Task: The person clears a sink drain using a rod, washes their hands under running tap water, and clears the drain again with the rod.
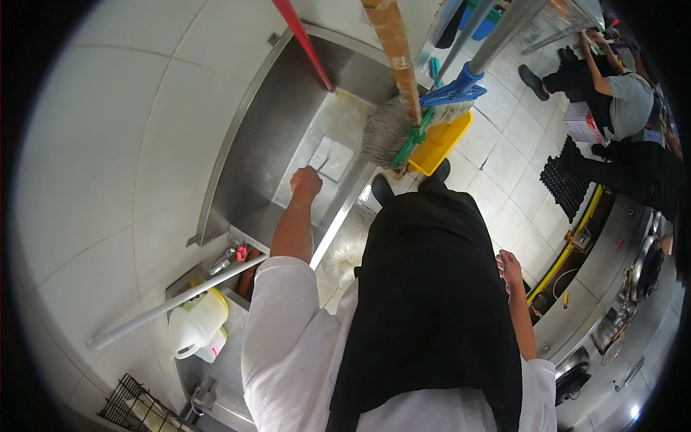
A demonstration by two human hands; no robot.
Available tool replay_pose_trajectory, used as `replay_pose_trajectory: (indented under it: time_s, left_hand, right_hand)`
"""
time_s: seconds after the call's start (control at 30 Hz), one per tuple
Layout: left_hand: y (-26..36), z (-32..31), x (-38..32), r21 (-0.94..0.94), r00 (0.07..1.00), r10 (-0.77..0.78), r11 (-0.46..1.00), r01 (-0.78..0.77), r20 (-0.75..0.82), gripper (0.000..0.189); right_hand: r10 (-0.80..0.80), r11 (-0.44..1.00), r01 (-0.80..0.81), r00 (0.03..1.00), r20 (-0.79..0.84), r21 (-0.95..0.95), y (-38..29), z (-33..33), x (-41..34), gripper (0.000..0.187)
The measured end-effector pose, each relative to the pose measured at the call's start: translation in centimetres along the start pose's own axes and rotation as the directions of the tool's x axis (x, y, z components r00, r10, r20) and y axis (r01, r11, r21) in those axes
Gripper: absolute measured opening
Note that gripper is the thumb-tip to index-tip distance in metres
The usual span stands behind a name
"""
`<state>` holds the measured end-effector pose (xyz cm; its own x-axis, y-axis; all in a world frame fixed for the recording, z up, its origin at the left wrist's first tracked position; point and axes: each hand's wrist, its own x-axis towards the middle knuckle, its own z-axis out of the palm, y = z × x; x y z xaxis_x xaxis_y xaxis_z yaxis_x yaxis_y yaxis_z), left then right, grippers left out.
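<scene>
My left hand (306, 182) reaches down into a deep stainless steel basin (245, 135). It is closed around a thin metal rod (323, 164), whose far end reaches over a pale square plate (339, 154) on the basin floor. Whether the rod touches the plate I cannot tell. A red pole (307, 46) stands in the far end of the basin. My right hand (509, 268) hangs beside my black apron (426, 302), its fingers loosely curled and apart, with nothing visible in it.
A grey string mop (386, 135) with a green clamp leans at the basin's edge, near a blue mop clamp (453, 89) and yellow bucket (445, 143). A white pole (178, 305) crosses by a plastic jug (198, 318). A seated person (629, 102) and another person's dark-clothed legs (626, 170) are at right.
</scene>
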<state>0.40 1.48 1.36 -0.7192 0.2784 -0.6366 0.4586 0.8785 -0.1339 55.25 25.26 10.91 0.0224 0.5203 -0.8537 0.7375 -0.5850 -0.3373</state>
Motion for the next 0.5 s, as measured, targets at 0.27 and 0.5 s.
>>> replay_pose_trajectory:
  time_s: [0.27, 0.5]
  left_hand:
    - [-0.9, 0.8, 0.1, 0.013, 0.998, -0.052, 0.999, 0.052, -0.019, 0.028]
    - [-1.1, 2.5, 0.6, -0.024, 0.996, -0.085, 0.996, 0.085, 0.002, 0.025]
  right_hand:
    - [0.021, 0.999, -0.021, 1.0, 0.003, -0.023, 1.1, 0.2, 0.5, 0.039]
    - [0.004, 1.0, -0.004, 1.0, 0.004, 0.013, 1.2, -0.2, 0.9, 0.038]
